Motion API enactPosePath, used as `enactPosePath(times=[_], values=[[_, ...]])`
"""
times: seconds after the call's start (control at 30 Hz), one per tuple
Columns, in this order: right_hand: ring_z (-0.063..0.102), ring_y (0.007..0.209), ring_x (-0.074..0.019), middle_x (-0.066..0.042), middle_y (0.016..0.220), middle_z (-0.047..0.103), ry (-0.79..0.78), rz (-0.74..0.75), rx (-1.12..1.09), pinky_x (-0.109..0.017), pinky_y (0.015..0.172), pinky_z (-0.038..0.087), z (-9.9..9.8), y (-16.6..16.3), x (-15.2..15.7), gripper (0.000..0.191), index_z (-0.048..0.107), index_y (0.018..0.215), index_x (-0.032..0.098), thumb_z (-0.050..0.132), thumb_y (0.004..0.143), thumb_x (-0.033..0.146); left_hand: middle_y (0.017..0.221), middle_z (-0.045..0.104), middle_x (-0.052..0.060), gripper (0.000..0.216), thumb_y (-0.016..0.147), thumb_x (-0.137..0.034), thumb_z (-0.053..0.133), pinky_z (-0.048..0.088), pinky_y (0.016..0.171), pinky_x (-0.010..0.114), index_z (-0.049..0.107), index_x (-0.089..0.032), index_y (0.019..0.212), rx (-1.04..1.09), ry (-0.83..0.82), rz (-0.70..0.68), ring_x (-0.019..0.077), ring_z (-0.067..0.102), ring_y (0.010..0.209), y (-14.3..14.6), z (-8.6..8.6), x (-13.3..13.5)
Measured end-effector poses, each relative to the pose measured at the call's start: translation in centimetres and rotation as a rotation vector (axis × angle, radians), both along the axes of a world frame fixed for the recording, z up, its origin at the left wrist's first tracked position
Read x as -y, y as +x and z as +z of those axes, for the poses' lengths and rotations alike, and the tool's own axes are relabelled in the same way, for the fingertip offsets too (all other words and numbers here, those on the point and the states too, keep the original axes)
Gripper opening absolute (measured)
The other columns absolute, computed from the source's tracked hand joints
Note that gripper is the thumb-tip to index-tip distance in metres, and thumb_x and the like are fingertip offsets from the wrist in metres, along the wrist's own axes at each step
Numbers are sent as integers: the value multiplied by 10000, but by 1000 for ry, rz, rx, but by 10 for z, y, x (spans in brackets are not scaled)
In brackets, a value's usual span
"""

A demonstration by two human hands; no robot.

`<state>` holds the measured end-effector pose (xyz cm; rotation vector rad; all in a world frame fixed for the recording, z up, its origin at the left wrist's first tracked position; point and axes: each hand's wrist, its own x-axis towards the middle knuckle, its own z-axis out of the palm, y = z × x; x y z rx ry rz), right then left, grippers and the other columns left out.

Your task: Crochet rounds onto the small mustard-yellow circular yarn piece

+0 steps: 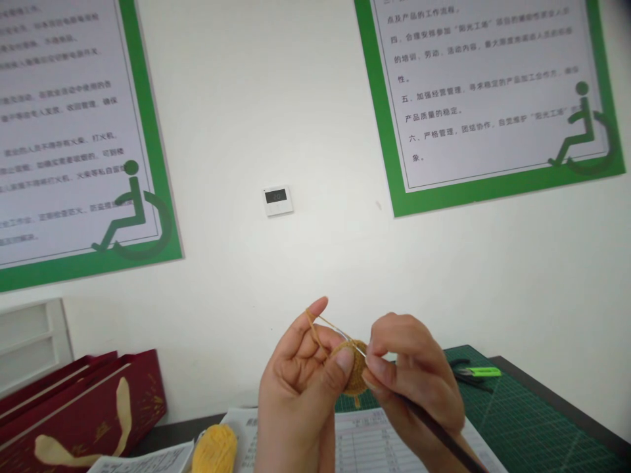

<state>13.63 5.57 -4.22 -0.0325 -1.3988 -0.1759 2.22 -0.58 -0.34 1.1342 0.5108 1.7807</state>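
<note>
My left hand [310, 374] pinches a small round piece of mustard-yellow crochet [358, 378] between thumb and fingers. Its index finger points up with a strand of yarn [331, 323] looped around it, running down to the crochet. In my right hand [414, 374] is a crochet hook [428, 424] with a dark handle and a thin metal shaft. The hook's tip lies at the upper edge of the crochet, by the yarn, and the exact stitch is too small to make out.
A yellow yarn ball [215, 449] and printed sheets [367, 441] lie below my hands. On the right, a green cutting mat [522, 414] bears a green-and-black tool [478, 372]. Dark red gift bags [89, 420] stand left. The wall behind carries a thermostat [277, 201] and two green-framed posters.
</note>
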Motion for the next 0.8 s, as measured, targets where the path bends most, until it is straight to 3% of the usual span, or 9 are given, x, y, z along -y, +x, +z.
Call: enactPosePath(times=[0.1, 0.17, 0.27, 0.37, 0.4, 0.5, 0.6, 0.7, 0.8], values=[[641, 706, -208, -25, 811, 712, 148, -317, -49, -396, 615, 550, -4, -5, 1, 341, 684, 1030, 316, 668, 819, 49, 763, 670, 0, 554, 736, -96, 826, 531, 642, 198, 676, -206, 1258, -48, 55, 106, 117, 627, 671, 4, 0, 1], [660, 760, -226, -56, 857, 729, 159, -431, -56, -414, 661, 571, -3, -6, 7, 312, 678, 1032, 281, 700, 809, 64, 779, 690, 0, 535, 746, -79, 816, 532, 677, 193, 669, -229, 1239, -108, 139, 242, 123, 648, 715, 7, -1, 1], [632, 703, -196, -44, 786, 685, -63, -242, -64, -357, 631, 536, 2, -5, 20, 261, 640, 1053, 247, 600, 868, 67, 784, 688, 1, 474, 782, -90, 793, 540, 674, 225, 667, -240, 1214, -209, 221, 367, 141, 650, 718, 7, -3, 1], [598, 689, -163, -21, 777, 648, -321, -51, -169, -313, 632, 480, 9, 0, 27, 106, 637, 959, 246, 559, 957, 174, 781, 669, 4, 466, 798, -110, 781, 524, 621, 226, 659, -229, 1232, -208, 196, 278, 136, 619, 690, 4, -2, 1], [569, 657, -146, -10, 755, 621, -464, 70, -221, -289, 604, 452, 12, 2, 27, 122, 633, 920, 239, 536, 994, 235, 778, 664, 4, 480, 789, -108, 787, 509, 606, 214, 659, -226, 1237, -190, 176, 231, 128, 607, 682, 2, -2, 1], [462, 584, -119, 22, 640, 513, -821, 630, -217, -258, 571, 407, 21, 2, 23, 357, 547, 728, 205, 556, 987, 450, 769, 660, 6, 485, 751, -108, 818, 472, 582, 184, 686, -212, 1206, -133, 111, 124, 109, 585, 665, -1, 1, 1], [437, 628, -110, 25, 686, 499, -976, 1013, -130, -243, 612, 407, 24, -5, 19, 399, 494, 708, 198, 638, 930, 496, 766, 664, 14, 446, 735, -116, 835, 485, 617, 194, 720, -206, 1157, -103, 94, 99, 115, 598, 685, -1, 2, 0], [472, 682, -119, 24, 755, 535, -861, 1023, -124, -246, 646, 418, 21, -12, 16, 313, 518, 773, 215, 678, 919, 440, 757, 654, 7, 425, 745, -118, 828, 488, 613, 200, 735, -219, 1148, -85, 116, 126, 112, 591, 667, 1, 2, 0], [538, 727, -147, 9, 794, 585, -548, 654, -125, -287, 660, 446, 14, -10, 12, 90, 628, 875, 251, 643, 951, 299, 744, 658, 4, 420, 732, -122, 840, 482, 585, 192, 749, -225, 1129, -60, 129, 174, 114, 585, 661, 5, 0, 1]])
